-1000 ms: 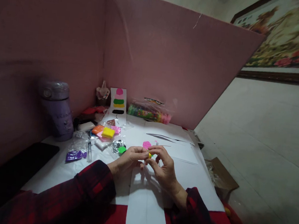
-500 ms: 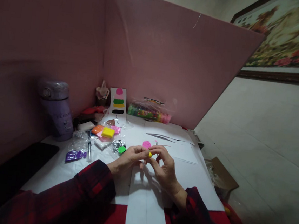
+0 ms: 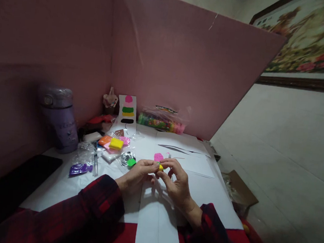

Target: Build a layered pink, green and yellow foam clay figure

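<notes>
Between my fingertips, above the white paper, is a small yellow piece of clay [image 3: 161, 168]. My left hand [image 3: 142, 173] pinches it from the left with thumb and fingers. From the right, my right hand [image 3: 177, 180] holds the same piece between thumb and bent fingers. A bit of green shows beside the yellow piece. Just beyond the fingertips a flat pink textured piece [image 3: 158, 157] lies on the paper, with a small fork [image 3: 169, 156] to its right.
Packets of coloured clay, a yellow one [image 3: 116, 144] and a purple one [image 3: 80, 169] among them, lie at left. Behind them stand a purple bottle [image 3: 60, 121] and a card with coloured bands [image 3: 127, 114]. A wrapped colourful pack [image 3: 162, 122] rests against the pink partition [image 3: 185, 62].
The yellow piece has shifted slightly left and shows a little more between my fingertips. Both hands have otherwise barely moved.
</notes>
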Action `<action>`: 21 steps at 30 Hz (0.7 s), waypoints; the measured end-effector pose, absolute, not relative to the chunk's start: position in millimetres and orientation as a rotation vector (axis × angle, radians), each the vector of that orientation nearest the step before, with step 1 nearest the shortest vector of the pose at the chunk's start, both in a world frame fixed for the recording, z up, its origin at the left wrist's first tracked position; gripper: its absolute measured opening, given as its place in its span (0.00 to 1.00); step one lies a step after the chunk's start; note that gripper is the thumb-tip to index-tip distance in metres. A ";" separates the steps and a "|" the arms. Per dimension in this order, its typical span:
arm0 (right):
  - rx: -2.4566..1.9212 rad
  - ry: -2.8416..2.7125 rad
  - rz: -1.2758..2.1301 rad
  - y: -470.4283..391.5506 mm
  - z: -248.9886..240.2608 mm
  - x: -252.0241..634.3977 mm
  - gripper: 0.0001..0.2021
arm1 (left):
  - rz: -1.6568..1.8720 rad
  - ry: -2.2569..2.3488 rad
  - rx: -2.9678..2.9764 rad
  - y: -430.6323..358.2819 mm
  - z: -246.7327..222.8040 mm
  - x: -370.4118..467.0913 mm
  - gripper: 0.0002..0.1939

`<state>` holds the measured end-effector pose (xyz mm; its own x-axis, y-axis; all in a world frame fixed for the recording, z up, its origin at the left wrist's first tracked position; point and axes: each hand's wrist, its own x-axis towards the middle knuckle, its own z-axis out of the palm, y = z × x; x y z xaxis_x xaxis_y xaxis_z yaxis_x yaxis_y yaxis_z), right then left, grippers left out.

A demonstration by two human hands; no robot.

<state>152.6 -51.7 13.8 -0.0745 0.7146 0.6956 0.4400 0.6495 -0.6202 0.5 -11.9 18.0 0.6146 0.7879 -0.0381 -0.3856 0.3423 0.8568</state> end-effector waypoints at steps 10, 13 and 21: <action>-0.979 -1.692 0.291 -53.4 8.2 149.3 0.06 | 0.811 0.532 0.893 -14.7 11.9 0.9 0.17; -0.969 -1.735 0.236 -53.3 6.9 149.8 0.06 | 0.815 0.547 0.932 -13.8 10.7 1.1 0.17; -0.951 -1.770 0.172 -51.8 4.5 152.4 0.07 | 0.820 0.557 1.036 -9.7 3.9 0.6 0.17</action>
<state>152.4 -51.8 4.5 -0.1132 0.6697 0.7340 0.5157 0.6710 -0.5327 0.6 -9.7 3.9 0.5872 0.8089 -0.0281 -0.3243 0.2670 0.9075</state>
